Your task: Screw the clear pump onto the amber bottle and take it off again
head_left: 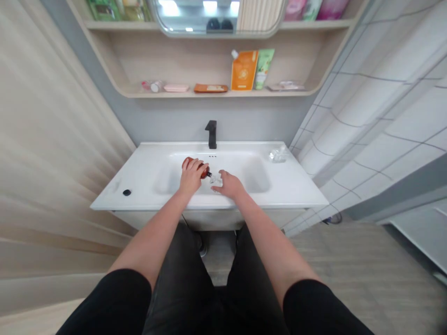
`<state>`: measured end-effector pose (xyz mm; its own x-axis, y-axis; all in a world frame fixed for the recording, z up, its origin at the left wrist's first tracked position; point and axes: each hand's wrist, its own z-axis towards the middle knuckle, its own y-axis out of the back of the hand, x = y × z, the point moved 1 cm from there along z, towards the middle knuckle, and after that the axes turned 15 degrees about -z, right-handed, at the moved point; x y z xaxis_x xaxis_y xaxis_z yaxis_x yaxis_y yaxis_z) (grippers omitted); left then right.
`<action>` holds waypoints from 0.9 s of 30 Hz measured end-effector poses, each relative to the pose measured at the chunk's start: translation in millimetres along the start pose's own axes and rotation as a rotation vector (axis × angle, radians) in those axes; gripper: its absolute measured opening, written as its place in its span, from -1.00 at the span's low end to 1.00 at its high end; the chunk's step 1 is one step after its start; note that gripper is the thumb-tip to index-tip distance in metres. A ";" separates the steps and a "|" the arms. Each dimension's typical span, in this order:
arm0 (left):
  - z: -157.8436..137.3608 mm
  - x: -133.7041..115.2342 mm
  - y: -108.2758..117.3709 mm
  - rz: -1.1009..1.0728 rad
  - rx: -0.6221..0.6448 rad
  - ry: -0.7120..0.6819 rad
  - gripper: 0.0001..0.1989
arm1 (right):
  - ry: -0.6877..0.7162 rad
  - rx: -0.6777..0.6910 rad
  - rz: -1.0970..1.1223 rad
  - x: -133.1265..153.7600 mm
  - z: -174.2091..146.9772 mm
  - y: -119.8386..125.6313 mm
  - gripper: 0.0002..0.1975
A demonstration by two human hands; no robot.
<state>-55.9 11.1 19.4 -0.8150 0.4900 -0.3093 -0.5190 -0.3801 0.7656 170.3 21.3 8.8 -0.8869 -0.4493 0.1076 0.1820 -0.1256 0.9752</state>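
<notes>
Over the white sink basin, my left hand is wrapped round a reddish-brown bottle. The bottle is tipped on its side, its dark neck pointing right and slightly down. My right hand curls round a small clear container, held close to the bottle's neck; its exact kind is hard to make out. Whether any liquid passes between the two does not show. A small black cap lies on the left part of the counter.
A black faucet stands behind the basin. Clear crumpled plastic or glass rests on the counter at right. Above hangs a shelf with an orange pouch, a green tube and small items. A curtain borders the left.
</notes>
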 end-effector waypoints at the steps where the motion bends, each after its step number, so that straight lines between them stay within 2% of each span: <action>1: 0.0 -0.3 0.1 0.002 0.001 -0.004 -0.38 | 0.003 -0.003 0.002 -0.2 0.0 -0.3 -0.19; 27: -1.5 -1.5 0.2 0.011 0.013 -0.015 -0.35 | 0.022 0.003 0.036 -1.4 1.2 -2.6 -0.20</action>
<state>-55.2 9.1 19.2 -0.8167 0.4976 -0.2923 -0.5066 -0.3755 0.7761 170.6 23.3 6.4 -0.8700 -0.4732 0.1387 0.2127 -0.1063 0.9713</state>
